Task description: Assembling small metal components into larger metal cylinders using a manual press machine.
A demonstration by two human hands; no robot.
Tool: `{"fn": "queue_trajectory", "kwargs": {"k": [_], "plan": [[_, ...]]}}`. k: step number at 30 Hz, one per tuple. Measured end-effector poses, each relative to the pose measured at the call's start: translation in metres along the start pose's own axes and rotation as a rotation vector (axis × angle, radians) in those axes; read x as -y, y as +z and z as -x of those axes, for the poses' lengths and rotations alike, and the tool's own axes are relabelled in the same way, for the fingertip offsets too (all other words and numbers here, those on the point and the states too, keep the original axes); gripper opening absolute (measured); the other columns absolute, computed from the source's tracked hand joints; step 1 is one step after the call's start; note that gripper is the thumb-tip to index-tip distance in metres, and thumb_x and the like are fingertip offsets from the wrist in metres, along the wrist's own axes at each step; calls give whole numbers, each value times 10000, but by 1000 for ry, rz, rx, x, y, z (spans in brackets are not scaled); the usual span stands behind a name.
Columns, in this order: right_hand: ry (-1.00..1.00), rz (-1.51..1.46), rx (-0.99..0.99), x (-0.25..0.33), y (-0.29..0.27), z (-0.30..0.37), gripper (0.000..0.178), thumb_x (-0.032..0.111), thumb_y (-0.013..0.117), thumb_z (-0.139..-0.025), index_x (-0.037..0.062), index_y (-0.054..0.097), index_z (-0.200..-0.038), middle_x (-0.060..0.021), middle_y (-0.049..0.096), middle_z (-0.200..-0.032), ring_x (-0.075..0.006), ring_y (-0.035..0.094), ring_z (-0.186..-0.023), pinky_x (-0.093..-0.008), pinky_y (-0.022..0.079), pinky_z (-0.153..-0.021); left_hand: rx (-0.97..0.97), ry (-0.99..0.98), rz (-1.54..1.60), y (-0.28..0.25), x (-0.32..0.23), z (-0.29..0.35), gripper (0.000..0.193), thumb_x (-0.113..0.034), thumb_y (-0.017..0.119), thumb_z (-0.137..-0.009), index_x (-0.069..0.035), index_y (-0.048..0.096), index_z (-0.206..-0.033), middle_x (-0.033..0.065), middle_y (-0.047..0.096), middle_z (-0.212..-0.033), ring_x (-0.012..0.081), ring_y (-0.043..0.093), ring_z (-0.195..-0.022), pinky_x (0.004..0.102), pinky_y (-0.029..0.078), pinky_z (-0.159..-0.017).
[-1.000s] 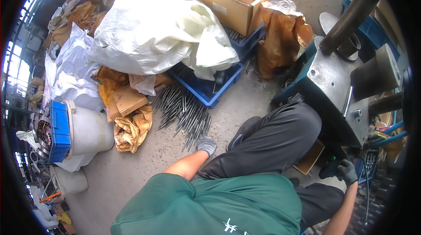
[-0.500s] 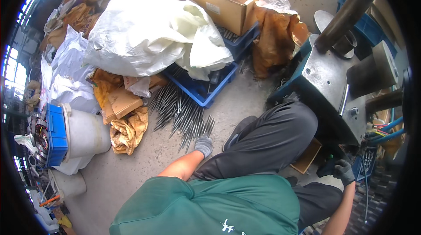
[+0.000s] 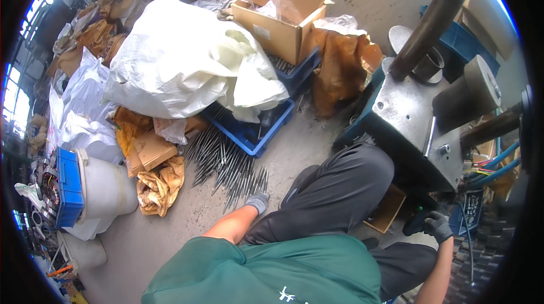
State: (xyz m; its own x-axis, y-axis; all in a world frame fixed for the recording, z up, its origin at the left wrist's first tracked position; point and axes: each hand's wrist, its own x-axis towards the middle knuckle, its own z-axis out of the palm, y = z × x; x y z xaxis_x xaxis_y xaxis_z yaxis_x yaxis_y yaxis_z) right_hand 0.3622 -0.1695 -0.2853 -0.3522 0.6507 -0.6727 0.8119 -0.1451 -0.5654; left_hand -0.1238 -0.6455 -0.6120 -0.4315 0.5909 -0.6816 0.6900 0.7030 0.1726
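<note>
My left hand (image 3: 258, 202), in a grey glove, reaches down to the near end of a pile of thin metal rods (image 3: 222, 161) spread on the floor. It touches or nearly touches the rod ends; its fingers are too small to make out. Far to the right, my gloved right hand (image 3: 437, 227) is closed around a dark rounded thing (image 3: 416, 223) low beside the machine. What that thing is cannot be told. A blue crate (image 3: 253, 146) stands just behind the rods, partly covered by a large white sack (image 3: 170, 57).
A steel-topped machine (image 3: 405, 105) with thick cylinders stands at right. An open cardboard box (image 3: 275, 34) and a brown sack (image 3: 340, 74) lie beyond the crate. At left are crumpled brown paper (image 3: 161, 185), a pale bucket (image 3: 107, 182) and a blue bin (image 3: 69, 188).
The view has shifted, so the surroundings sit slightly lower and further left. My left hand stays at the rod ends, and my right hand stays on the dark thing.
</note>
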Motion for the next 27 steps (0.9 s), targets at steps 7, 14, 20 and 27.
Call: {"fn": "queue_trajectory", "kwargs": {"k": [7,14,20,27], "plan": [[-147,257,-122,13,6,7,227,144,683,-911,11,729,-1089,-125,741,-914,-216,721,-841,-383,590,-775,153,-15,60,-7,-5,-9,359,-337,605,-942,-155,737,-1221,204,701,-1263,361,690,-1176,458,557,-992],[-664,351,-457,99,12,12,226,132,729,-890,28,712,-1090,-187,720,-1034,-359,706,-957,-420,567,-845,81,185,-65,28,13,-37,318,-342,587,-961,-145,738,-1160,199,707,-1212,361,699,-1136,474,571,-935],[-748,401,-858,127,20,-51,357,142,760,-846,53,686,-1184,-173,696,-1039,-344,690,-924,-419,567,-835,-40,242,-34,-1,16,-39,263,-292,636,-953,-106,738,-1107,209,715,-1148,376,709,-1067,479,568,-897],[-530,580,-987,173,26,-75,622,360,787,-794,107,635,-1341,-136,714,-1139,-324,640,-1108,-456,495,-984,-682,237,493,-106,-12,-41,160,-162,678,-952,-53,701,-1066,173,717,-989,341,701,-904,437,553,-850]]}}
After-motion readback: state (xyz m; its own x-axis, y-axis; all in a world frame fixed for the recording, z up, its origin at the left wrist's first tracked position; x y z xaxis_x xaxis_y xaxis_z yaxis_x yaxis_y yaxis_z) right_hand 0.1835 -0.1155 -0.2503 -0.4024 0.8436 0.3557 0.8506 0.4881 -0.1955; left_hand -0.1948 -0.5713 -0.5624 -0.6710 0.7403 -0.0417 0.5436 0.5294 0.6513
